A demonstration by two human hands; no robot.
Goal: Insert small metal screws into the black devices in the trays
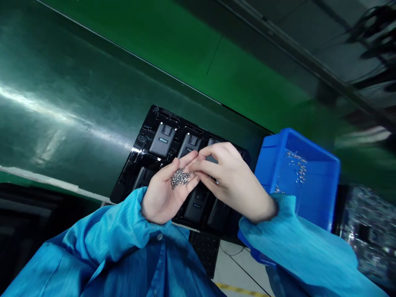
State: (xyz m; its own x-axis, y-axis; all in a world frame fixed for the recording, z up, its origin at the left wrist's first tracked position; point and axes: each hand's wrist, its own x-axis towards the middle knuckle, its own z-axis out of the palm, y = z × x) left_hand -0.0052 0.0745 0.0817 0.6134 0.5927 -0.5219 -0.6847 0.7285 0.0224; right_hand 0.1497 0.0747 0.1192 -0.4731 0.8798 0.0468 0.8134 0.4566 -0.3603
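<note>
Above the black tray (145,136), which lies on the green table (62,115) near its front edge: two bare hands in blue sleeves (123,231). Left hand (162,192): palm up, fingers half curled into a shallow cup, holding a small heap of silver screws (180,177) in the hollow of the palm. Right hand (230,181): back of the hand up, laid across from the right, its thumb and forefinger drawn narrow and touching the heap at the left palm's upper edge; whether they pinch a single screw cannot be told. Tray: glossy black, moulded pockets in rows, each visible pocket holding a dark grey device (162,140) with a small light label; several pockets are hidden under the hands. Blue bin (312,185): open plastic box just beside the tray's right edge, partly behind the right sleeve, with loose silver screws scattered on its floor near the far wall. Right of the bin, at the picture's edge: a blurred mass of shiny parts (368,231), not identifiable. Table surface: green, reflective, running away to the left.
</note>
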